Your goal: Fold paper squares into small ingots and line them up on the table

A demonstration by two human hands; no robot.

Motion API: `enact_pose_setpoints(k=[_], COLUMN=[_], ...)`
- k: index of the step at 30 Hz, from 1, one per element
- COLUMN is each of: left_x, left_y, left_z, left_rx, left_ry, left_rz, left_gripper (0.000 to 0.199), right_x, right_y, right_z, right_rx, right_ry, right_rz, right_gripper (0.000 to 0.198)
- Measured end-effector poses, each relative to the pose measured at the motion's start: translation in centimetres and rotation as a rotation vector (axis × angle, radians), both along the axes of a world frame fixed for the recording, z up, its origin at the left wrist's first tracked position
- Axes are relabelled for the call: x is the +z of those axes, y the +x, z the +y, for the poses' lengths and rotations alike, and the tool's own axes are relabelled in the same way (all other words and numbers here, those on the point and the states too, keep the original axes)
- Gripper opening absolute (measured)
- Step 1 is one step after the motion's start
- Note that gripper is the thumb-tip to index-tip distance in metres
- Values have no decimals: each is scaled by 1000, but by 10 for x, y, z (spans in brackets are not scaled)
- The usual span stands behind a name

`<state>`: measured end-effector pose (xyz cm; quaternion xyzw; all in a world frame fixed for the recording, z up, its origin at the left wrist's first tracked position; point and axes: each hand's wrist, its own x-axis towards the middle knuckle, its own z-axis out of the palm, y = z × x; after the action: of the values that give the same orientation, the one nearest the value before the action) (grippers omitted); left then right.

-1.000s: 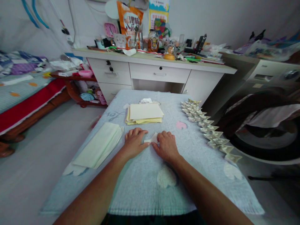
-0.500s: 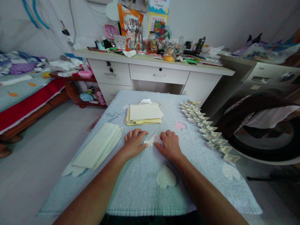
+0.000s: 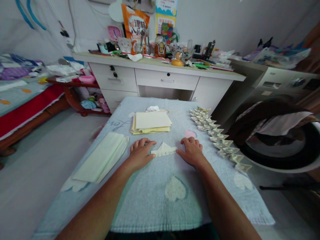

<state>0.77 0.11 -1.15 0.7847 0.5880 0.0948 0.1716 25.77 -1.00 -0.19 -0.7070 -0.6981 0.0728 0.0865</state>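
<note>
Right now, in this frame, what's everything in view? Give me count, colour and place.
cloth: 1, light blue, foreground
desk: 1, white, behind cloth
folded paper: 1, white, mid-cloth
cards: 1 stack, cream and yellow, beyond folded paper
sheets: 1 stack, pale green, cloth's left
folded pieces: many, mostly off-white, cloth's right
bag: 1, orange, on desk
jar: 1, amber, on desk
clock: 1, pink, on desk
washer: 1, grey, far right
bed: 1, red-sided, far left
small clutter: uncountable
hands: 2, bare, left and right of folded paper
</note>
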Motion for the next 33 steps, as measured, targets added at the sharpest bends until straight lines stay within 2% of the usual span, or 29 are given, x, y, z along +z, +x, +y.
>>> enact_pose_setpoints(k=[19,24,26,29,33], left_x=[8,7,4,-1,-3], left_y=[-8,2,9,17,19], left_z=[1,-1,-2,-5,-6], left_rx=[-64,-59,-47,-46,-120], left_ry=[-55,14,81,206,261], left_rz=[-47,-122,-143,-153,-196], left_gripper=[54,49,38,36,32], right_x=[0,2,2,1,-3], right_y=[7,5,0,-14,-30], right_z=[5,7,6,2,-4], right_rx=[3,-2,45,207,374], right_ry=[-13,38,117,218,218], right_rz=[49,139,197,269,271], right_gripper=[38,26,23,19,12])
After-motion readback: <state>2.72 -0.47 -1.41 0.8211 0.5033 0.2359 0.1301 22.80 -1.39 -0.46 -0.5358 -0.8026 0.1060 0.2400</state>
